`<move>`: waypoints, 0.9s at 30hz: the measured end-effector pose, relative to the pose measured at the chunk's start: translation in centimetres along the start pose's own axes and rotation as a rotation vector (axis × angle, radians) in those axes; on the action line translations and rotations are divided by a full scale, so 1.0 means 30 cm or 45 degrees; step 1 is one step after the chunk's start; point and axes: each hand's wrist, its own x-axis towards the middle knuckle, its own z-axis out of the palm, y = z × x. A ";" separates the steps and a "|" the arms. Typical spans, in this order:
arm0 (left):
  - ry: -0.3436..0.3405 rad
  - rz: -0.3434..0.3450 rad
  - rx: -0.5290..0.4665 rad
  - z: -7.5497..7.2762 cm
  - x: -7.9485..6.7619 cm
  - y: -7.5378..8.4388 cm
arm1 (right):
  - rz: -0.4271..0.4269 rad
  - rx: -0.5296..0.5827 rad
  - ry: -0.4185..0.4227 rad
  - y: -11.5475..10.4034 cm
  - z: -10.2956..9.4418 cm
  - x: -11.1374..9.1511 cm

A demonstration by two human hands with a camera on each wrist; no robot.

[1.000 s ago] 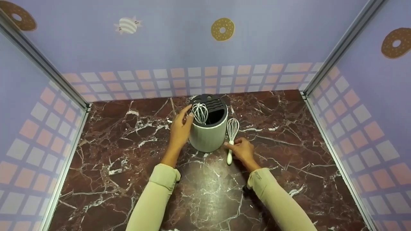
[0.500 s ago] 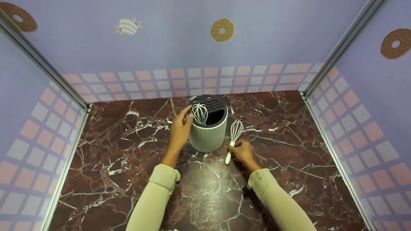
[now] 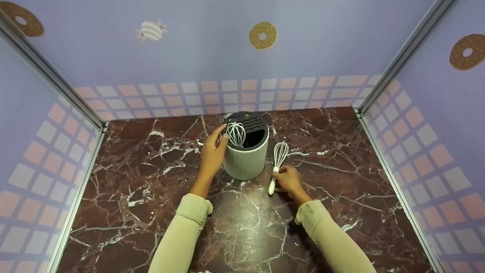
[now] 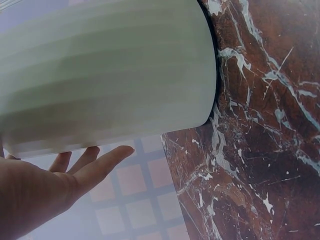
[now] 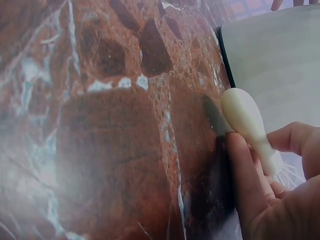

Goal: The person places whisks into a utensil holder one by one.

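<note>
A pale, ribbed utensil holder [image 3: 245,163] with a dark slotted top stands upright on the marble-patterned surface. One whisk [image 3: 236,133] sits in its front opening, wires upward and handle hidden inside. My left hand [image 3: 213,152] rests against the holder's left side near the rim; in the left wrist view its fingers [image 4: 102,165] lie fairly straight along the wall. To the holder's right, my right hand [image 3: 288,179] pinches a second whisk [image 3: 272,185] between thumb and fingers, wires pointing away. Its cream handle [image 5: 245,115] shows in the right wrist view, butt end close to the holder.
A lilac back wall [image 3: 189,57] with doughnut and sweet prints rises behind the holder. Tiled-print side walls stand left and right, with metal strips along their corners. The dark red marbled surface [image 3: 151,212] spreads around the holder.
The whisk in my right hand has shifted a little to the right, away from the holder, and its wire end has tipped rightward. My left hand and the holder have stayed put.
</note>
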 end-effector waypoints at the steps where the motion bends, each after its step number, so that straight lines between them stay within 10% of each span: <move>1: 0.000 -0.001 0.001 0.000 0.000 0.000 | 0.000 0.011 -0.007 0.001 -0.001 -0.001; 27: -0.002 -0.007 0.004 0.000 0.000 0.004 | -0.062 0.165 -0.034 -0.122 -0.035 -0.055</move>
